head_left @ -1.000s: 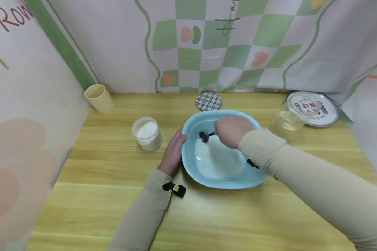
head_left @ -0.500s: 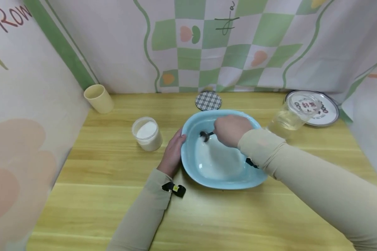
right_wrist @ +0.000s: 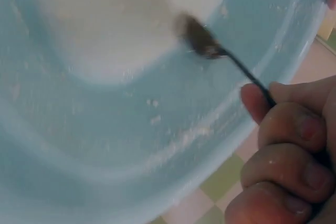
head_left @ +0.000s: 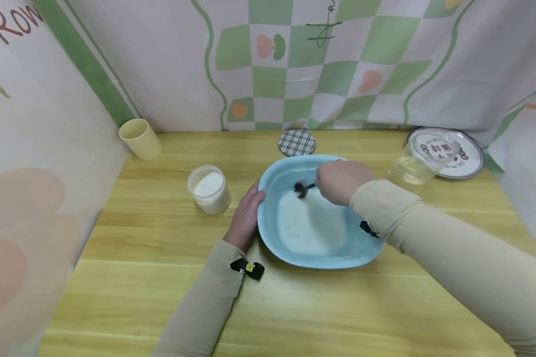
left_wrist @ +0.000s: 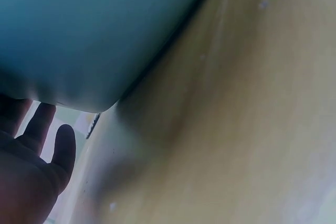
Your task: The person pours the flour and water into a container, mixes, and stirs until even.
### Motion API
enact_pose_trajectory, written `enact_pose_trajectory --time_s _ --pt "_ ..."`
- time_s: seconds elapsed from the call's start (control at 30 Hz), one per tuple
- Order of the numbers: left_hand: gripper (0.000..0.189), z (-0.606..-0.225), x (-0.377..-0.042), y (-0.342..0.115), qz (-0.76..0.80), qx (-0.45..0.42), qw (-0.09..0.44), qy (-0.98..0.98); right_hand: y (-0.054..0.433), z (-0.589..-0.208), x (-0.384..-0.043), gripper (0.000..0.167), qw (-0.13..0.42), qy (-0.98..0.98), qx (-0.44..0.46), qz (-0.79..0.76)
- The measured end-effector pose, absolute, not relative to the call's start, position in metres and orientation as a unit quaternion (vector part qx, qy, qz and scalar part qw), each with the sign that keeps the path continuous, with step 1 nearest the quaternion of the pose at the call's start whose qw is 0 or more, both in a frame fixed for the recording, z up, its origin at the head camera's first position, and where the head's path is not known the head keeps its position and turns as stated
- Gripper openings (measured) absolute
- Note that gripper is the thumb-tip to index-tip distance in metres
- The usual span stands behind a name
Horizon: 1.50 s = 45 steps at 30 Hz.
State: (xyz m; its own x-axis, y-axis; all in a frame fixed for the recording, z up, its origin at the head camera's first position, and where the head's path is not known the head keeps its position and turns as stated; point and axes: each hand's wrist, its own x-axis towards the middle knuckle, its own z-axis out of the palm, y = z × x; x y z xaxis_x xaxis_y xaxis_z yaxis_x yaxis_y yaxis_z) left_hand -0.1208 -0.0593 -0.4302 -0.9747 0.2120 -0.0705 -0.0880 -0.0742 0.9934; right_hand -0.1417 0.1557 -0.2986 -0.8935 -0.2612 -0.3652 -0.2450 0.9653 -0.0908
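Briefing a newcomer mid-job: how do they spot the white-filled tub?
Find the blue basin on the wooden table. To its left, past the left hand, stands the clear tub. White contents set it apart from the opaque yellow cup farther back.

Lettering, placed from the basin (head_left: 321, 262): far left and behind, side cloth (head_left: 40, 129), word "Row" (head_left: 12, 22) in brown. Directly behind, back cloth (head_left: 161, 64), letters "Ha" (head_left: 324, 30), set sideways, cut by the frame edge. Behind right, plate (head_left: 471, 164), red marks (head_left: 462, 154), illegible.
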Motion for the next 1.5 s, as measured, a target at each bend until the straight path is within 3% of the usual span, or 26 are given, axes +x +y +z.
enact_pose_trajectory --time_s 0.17,0.33,0.6,0.83,1.1,1.37,1.5 --pt "0.048 -0.432 -0.121 -0.062 0.733 0.053 0.101 0.67 0.148 -0.31 -0.138 0.022 0.168 0.97 -0.162 -0.066" --pt "0.049 -0.432 -0.121 -0.064 0.74 0.052 0.101 0.663 0.154 -0.315 -0.136 0.02 0.192 0.959 -0.181 -0.108" --pt "0.049 -0.435 -0.12 -0.062 0.725 0.055 0.094 0.68 0.165 -0.308 -0.141 0.025 0.169 0.973 -0.153 -0.034" --pt "0.049 -0.439 -0.121 -0.059 0.736 0.057 0.097 0.667 0.185 -0.288 -0.139 0.02 0.194 0.975 -0.106 0.02" --pt "0.049 -0.439 -0.121 -0.058 0.736 0.049 0.103 0.667 0.205 -0.273 -0.13 0.018 0.213 0.963 -0.142 0.08" --pt "0.05 -0.437 -0.121 -0.058 0.738 0.044 0.106 0.665 0.214 -0.269 -0.12 0.018 0.282 0.939 -0.184 0.076" --pt "0.05 -0.437 -0.12 -0.059 0.737 0.048 0.103 0.666 0.217 -0.27 -0.117 0.017 0.265 0.946 -0.176 0.065"
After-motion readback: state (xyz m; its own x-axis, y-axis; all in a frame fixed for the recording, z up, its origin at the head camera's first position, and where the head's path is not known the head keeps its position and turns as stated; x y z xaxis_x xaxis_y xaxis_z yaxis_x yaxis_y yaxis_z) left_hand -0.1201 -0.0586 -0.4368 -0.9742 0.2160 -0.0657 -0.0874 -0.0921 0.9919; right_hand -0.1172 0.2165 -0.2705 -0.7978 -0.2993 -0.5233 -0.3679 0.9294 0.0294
